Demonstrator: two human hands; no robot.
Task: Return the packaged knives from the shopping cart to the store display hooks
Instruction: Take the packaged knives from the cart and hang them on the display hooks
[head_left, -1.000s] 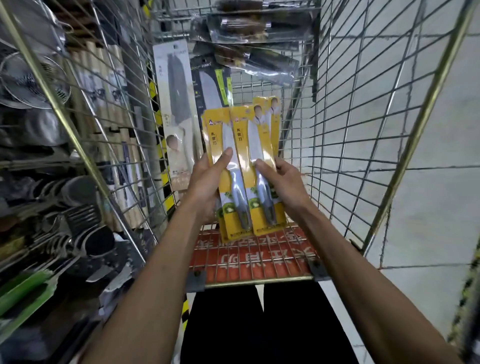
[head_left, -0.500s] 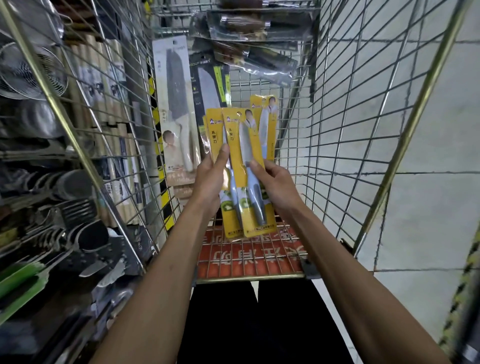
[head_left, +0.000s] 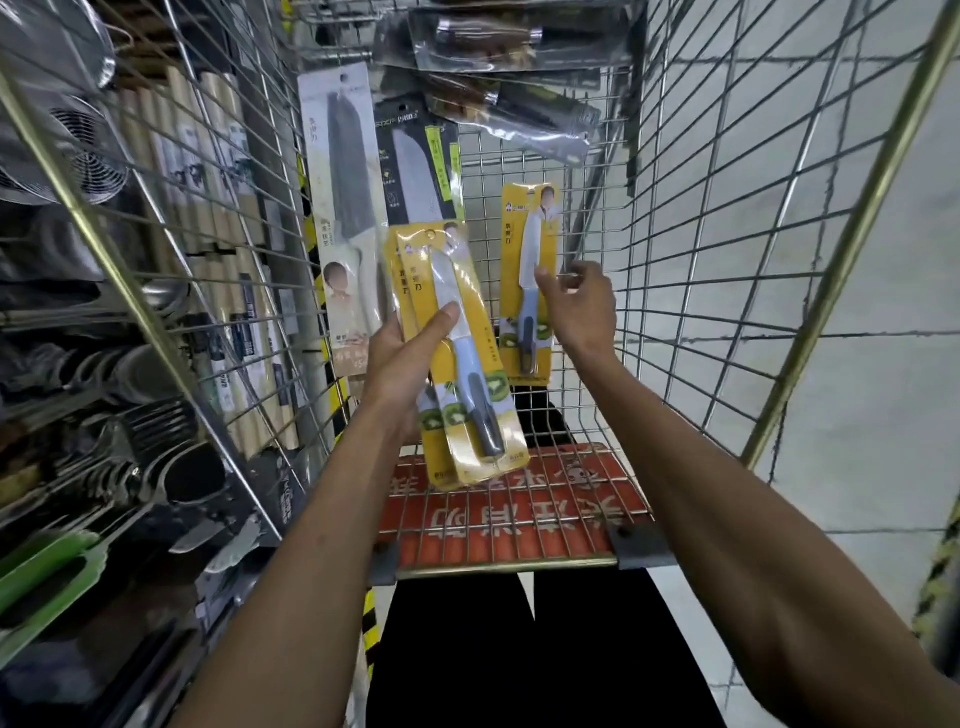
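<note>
Seemingly light, stiff, best held edgewise: left grip (head_left: 400, 364) clasped two yellow knife packs (head_left: 470, 332); right grip (head_left: 579, 306), half-curled, perhaps pinched a third pack (head_left: 527, 244).

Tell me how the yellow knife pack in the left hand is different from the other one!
The yellow cardboard knife pack in the left hand is tilted; the lone yellow cardboard knife pack stands upright. The held one overlaps a second yellow pack; the lone one is single. The left thumb presses the held one; the right hand is only at the lone one's edge. Both show pale-handled knives.
</note>
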